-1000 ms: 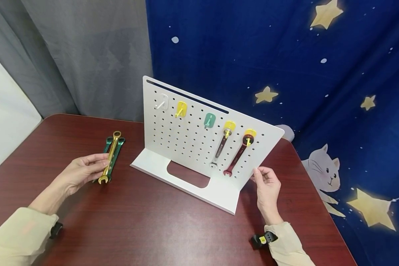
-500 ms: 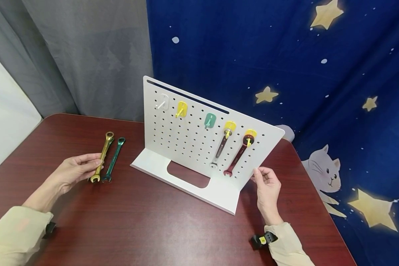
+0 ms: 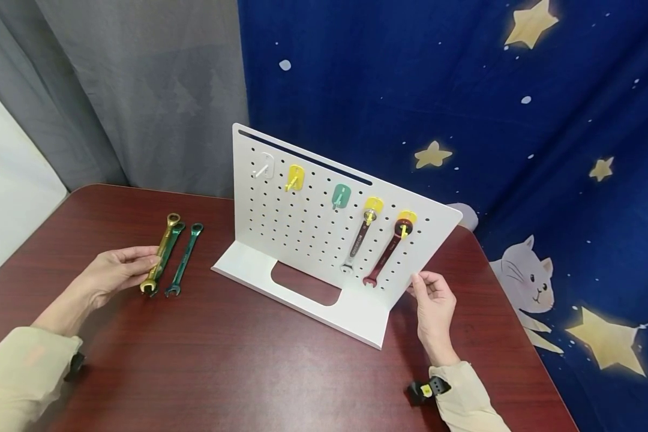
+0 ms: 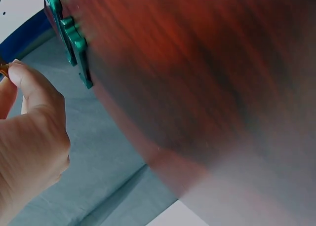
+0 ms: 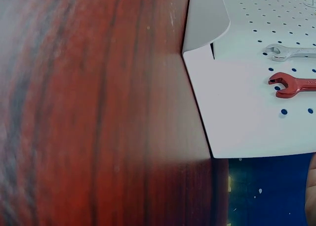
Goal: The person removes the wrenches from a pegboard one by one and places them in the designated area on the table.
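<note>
My left hand (image 3: 110, 273) pinches a gold ratcheting combination wrench (image 3: 160, 255) between thumb and fingers, just left of two green wrenches. The nearer green wrench (image 3: 171, 249) is partly hidden behind the gold one; the other green wrench (image 3: 185, 261) lies separately on the table to its right. In the left wrist view only a bit of the gold wrench (image 4: 4, 69) shows at the fingertips. My right hand (image 3: 434, 306) holds the right edge of a white pegboard stand (image 3: 313, 234), thumb in front. On the board hang a silver wrench (image 3: 358, 243) and a dark red wrench (image 3: 386, 255).
The board also bears a white hook (image 3: 264, 165), a yellow hook (image 3: 295, 178) and a green hook (image 3: 341, 196), with nothing hanging on them. The stand's base projects forward on the dark red wooden table (image 3: 248, 372). Curtains (image 3: 156, 90) hang behind.
My left hand has moved left with the gold wrench, from in front of the green pair to their left side. The right hand and the board stay in place.
</note>
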